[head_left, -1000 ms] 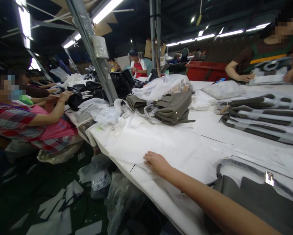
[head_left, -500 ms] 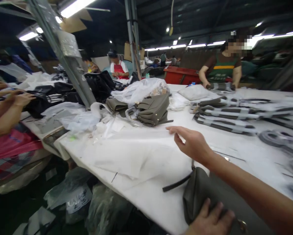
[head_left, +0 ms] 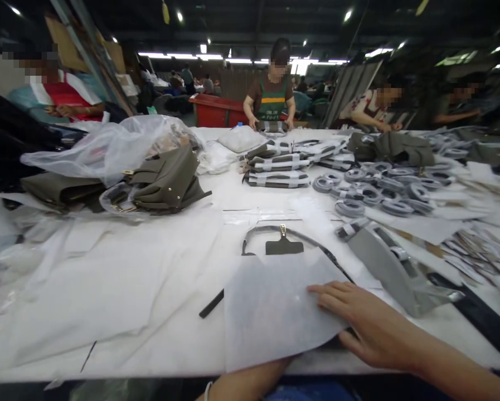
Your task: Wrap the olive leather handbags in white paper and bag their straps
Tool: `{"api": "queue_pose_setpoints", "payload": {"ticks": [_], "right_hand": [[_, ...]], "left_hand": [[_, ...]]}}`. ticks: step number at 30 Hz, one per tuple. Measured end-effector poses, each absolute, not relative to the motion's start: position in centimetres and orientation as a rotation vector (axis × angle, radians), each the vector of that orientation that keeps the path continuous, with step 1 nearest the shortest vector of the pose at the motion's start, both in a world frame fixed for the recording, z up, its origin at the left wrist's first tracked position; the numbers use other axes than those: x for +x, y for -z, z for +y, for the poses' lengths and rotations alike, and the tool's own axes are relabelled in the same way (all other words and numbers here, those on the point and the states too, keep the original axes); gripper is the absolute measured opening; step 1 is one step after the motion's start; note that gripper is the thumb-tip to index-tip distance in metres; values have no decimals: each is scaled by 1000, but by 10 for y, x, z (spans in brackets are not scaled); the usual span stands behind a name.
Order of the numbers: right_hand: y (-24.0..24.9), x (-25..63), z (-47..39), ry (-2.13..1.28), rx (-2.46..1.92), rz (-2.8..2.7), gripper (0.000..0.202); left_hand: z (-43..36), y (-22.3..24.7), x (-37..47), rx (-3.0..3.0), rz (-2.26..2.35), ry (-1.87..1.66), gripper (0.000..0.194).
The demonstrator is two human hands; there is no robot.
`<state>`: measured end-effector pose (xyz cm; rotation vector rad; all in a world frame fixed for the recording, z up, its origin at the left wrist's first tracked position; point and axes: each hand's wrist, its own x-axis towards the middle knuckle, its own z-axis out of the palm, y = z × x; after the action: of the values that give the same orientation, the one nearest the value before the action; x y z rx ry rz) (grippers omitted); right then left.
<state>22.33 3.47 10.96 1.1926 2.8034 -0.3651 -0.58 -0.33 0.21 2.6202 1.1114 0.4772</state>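
Note:
A thin white sheet of paper [head_left: 275, 303] lies over an olive-grey handbag, hiding most of it. Past the sheet's far edge show the bag's dark handle [head_left: 258, 229], wrapped in film, and a hang tag [head_left: 284, 247] with a gold clasp. A dark strap end [head_left: 211, 304] sticks out on the left. My right hand [head_left: 345, 312] is on the sheet's right edge, fingers stretched over the top and thumb at the underside. My left forearm [head_left: 250, 384] reaches in from below; my left hand is hidden beneath the paper.
White paper sheets [head_left: 86, 295] spread over the table's left side. Behind them are olive bags [head_left: 166, 178] and clear plastic [head_left: 116, 145]. Coiled straps [head_left: 370, 189], wrapped handles [head_left: 278, 164] and a grey piece [head_left: 383, 267] lie to the right. Co-workers, one in a green apron [head_left: 272, 103], work across the table.
The view has swung right. My right hand has come back from the left with a sheet of paper, which now covers the bag. My left hand, earlier resting on the bag, is now hidden.

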Motion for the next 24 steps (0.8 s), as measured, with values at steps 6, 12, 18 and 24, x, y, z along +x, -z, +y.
{"api": "queue_pose_setpoints", "payload": {"ticks": [6, 12, 18, 24], "right_hand": [[-86, 217, 32, 180, 1230, 2803, 68], [-77, 230, 37, 111, 1089, 2932, 83], [-55, 239, 34, 222, 1094, 2931, 94], [-40, 240, 28, 153, 1131, 2964, 94]], "left_hand": [[-11, 0, -19, 2615, 1170, -392, 61], [-18, 12, -28, 2647, 1277, -364, 56], [-21, 20, -28, 2708, 1315, -356, 58], [-18, 8, -24, 2638, 1304, -216, 46]]}}
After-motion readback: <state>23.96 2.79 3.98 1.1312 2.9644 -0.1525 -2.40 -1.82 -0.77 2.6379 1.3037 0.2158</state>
